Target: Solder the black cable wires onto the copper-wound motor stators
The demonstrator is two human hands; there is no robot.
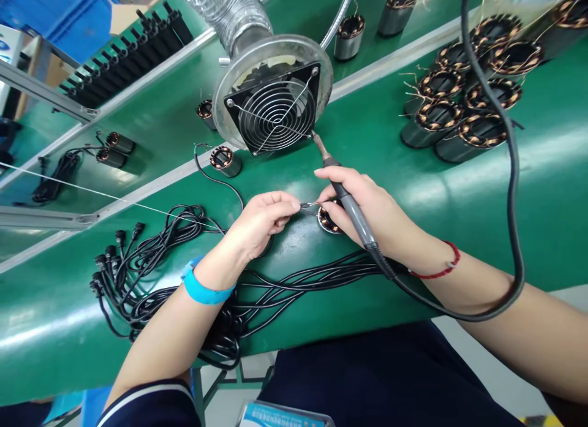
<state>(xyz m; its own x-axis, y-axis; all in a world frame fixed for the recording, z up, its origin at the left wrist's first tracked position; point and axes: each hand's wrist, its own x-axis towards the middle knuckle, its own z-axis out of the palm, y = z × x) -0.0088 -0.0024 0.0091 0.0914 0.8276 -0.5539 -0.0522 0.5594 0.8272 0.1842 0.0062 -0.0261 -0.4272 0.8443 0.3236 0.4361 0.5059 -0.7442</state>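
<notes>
Between finger and thumb, my left hand (266, 220) pinches the end of a thin black cable (305, 205) near the middle of the bench. My right hand (367, 200) holds a soldering iron (351, 206), its tip pointing up and away toward the fan. With the thumb and a fingertip, that same hand also grips a fine wire close to the cable end. Just below sits a motor stator (325, 221) with copper windings, partly hidden by my right hand. I cannot make out whether the wire and cable ends are joined.
A round fume extractor fan (278, 117) hangs ahead on a foil duct. Several stators (434, 120) stand at the right, others along the back. Bundled black cables (156, 249) with connectors lie left and in front. The iron's cord (514, 231) loops over my right forearm.
</notes>
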